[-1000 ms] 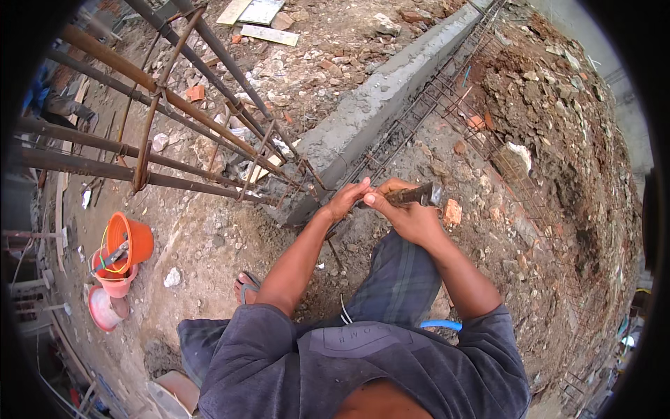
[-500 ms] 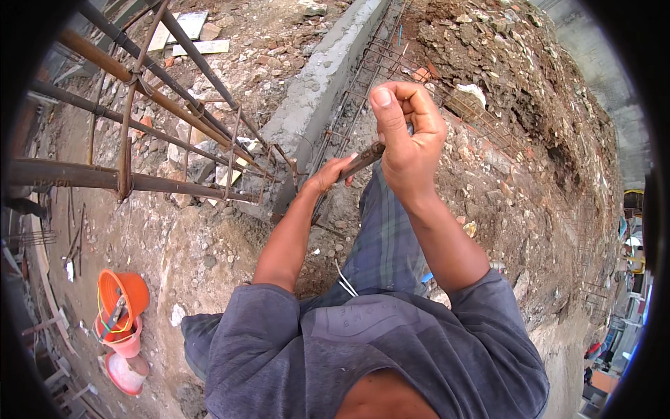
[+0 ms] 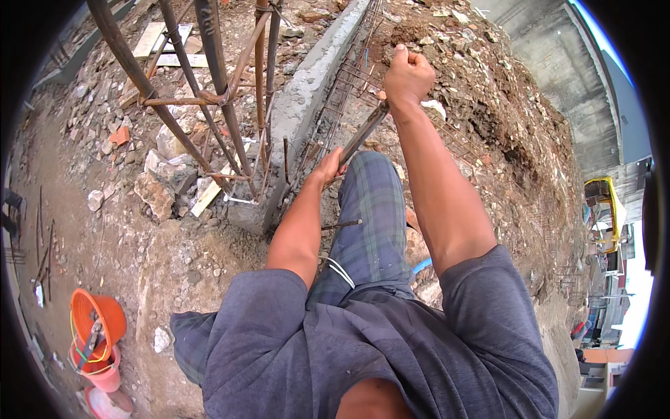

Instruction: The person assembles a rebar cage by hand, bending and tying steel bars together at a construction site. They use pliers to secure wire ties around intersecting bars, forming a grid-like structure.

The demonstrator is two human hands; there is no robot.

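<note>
My left hand point(image 3: 329, 167) is closed around a dark metal bar point(image 3: 366, 130), which slants up and to the right beside my raised knee. The bar's upper end stops near my right wrist; its lower end is hidden behind my left hand. My right hand point(image 3: 409, 77) is lifted beyond that end with its fingers curled into a fist, and whatever it may hold is hidden. Just left of my left hand, a grey concrete beam point(image 3: 307, 80) runs away from me, with a long rebar cage point(image 3: 347, 78) along its right side.
Upright rebar tied with stirrups point(image 3: 222, 98) rises at the left. A short rod point(image 3: 342, 225) sticks out by my knee. An orange bucket point(image 3: 105, 318) stands at lower left. Rubble and a soil bank point(image 3: 502, 119) lie to the right, before a concrete wall point(image 3: 558, 77).
My right hand has moved up and away from me, its fingers curling tighter. The bar now stands steeper, with my left hand still on it. The view has shifted.
</note>
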